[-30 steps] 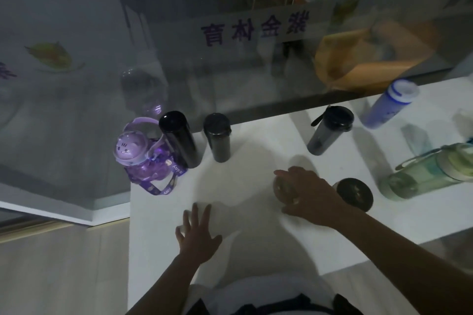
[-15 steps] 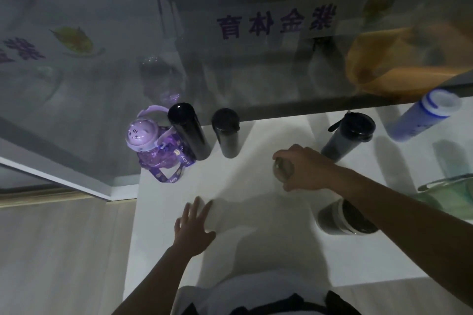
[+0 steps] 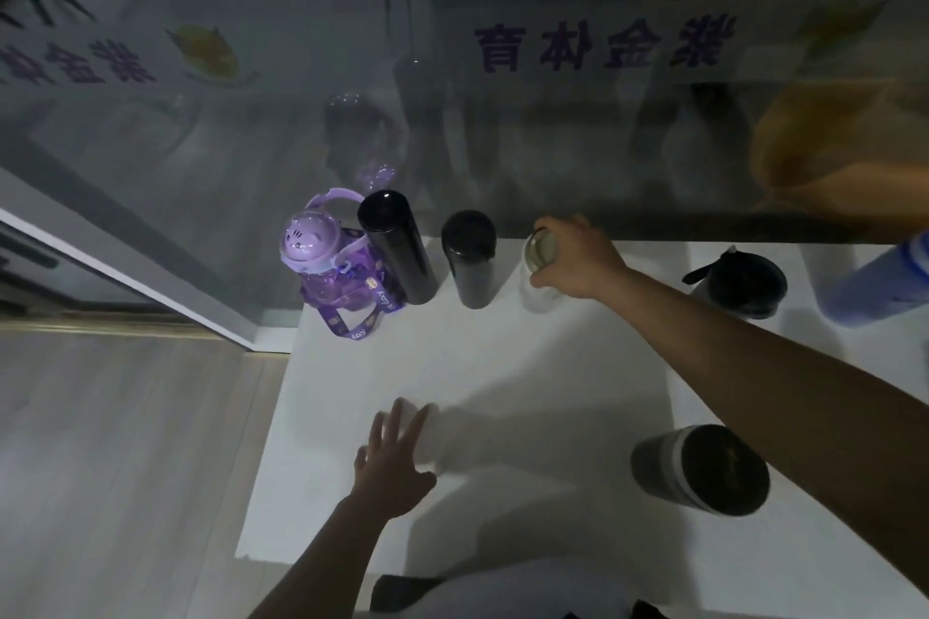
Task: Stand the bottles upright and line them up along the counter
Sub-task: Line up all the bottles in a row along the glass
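A: Head view, only cam. R hand (image 3: 578, 261) wrapped round the top of a pale bottle (image 3: 540, 282), fingers curled closed on cap and neck. Bottle upright at 12 o'clock on the white counter (image 3: 477, 367), just beside the short black flask (image 3: 470, 259).

B: L hand?

A: L hand (image 3: 389, 462) flat on counter at 7 o'clock, fingers spread, holding nothing.

B: Row so far?

A: From 10 to 12 o'clock along the back edge: purple kids bottle (image 3: 334, 261), tall black flask (image 3: 397, 246), short black flask, then the pale one. All standing.

B: Rest?

A: Black-lid tumbler (image 3: 736, 282) at 2 o'clock, off from the row. Blue bottle (image 3: 879, 282) at 3 o'clock looks tilted, cut by frame edge. Dark wide bottle (image 3: 704, 467) at 5 o'clock, nearest me, can't tell if standing or lying.

B: Handling?

A: Pale bottle prob rigid, smooth body so could slip; a grip lower on the body would be steadier for setting down. Weight unknown, contents not visible. Narrow base next to neighbours, so a nudge could topple the flasks.

B: Hard to read?

A: Scene v dim. R fingers hide the cap. Can't confirm base fully touches counter. Glass wall (image 3: 553, 141) behind is all reflections.
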Tool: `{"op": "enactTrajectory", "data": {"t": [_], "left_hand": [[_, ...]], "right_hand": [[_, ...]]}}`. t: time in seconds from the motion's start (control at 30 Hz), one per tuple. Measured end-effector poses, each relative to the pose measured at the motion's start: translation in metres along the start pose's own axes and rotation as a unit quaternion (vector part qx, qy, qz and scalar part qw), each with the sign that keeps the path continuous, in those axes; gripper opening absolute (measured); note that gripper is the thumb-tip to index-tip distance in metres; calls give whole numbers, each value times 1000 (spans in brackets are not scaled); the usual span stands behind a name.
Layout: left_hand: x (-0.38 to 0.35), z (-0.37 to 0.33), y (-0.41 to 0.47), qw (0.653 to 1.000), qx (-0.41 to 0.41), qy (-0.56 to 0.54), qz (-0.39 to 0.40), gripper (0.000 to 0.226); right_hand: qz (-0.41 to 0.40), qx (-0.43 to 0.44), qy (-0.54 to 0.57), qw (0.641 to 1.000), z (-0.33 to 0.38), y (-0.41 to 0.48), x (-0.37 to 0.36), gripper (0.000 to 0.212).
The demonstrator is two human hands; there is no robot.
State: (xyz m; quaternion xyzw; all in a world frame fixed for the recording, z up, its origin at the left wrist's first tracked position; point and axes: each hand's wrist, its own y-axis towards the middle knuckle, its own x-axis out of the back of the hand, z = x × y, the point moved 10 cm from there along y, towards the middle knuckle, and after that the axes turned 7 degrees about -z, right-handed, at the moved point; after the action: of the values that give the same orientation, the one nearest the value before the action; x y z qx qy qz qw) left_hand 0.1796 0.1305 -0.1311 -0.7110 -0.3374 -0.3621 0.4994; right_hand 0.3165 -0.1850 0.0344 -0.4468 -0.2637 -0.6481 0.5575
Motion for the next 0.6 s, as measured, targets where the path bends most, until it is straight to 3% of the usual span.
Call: {"op": "enactTrajectory", "data": {"t": [0.27, 0.47, 0.6], "left_hand": [[-3, -9, -20, 998, 13, -64, 10, 86], [-5, -12, -30, 995, 30, -98, 11, 85], [-3, -21, -30, 993, 41, -108, -1, 84]], "right_hand": [[-4, 27, 0, 1000, 5, 3, -11, 79], [10, 14, 40, 999, 2, -11, -2, 95], [-67, 17, 58, 996, -15, -31, 47, 81]]}}
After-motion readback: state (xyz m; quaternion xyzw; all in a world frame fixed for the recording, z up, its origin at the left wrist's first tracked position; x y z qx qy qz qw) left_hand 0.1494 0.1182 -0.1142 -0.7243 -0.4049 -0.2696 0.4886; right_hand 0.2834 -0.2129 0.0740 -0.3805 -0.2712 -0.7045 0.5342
